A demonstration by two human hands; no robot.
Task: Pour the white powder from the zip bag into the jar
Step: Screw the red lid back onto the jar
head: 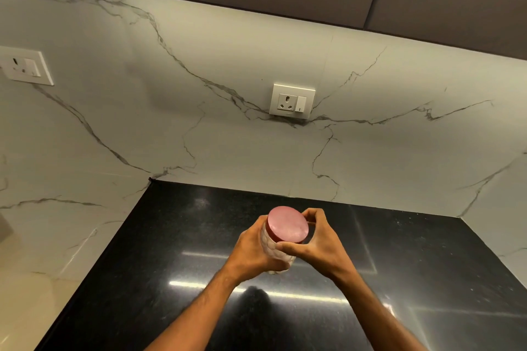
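Jar, red lid on, held in both hands above a black countertop.

Jar [278, 255]: clear faceted body, contents whitish, tilted with its red lid [287, 224] toward the camera; sits at centre of view, off the counter surface. Left hand [253, 251]: wrapped around the jar body from 9 o'clock, fingers curled underneath. Right hand [316, 239]: at 3 o'clock, thumb and fingertips pinching the lid rim. Countertop [176, 236]: polished black stone, speckled, with light reflections. Backsplash [199, 137]: white veined marble, at 12 o'clock. Wall socket [292, 101] with switch, at 12 o'clock above the jar; second socket [24, 67] at 10 o'clock. Zip bag: not in view.
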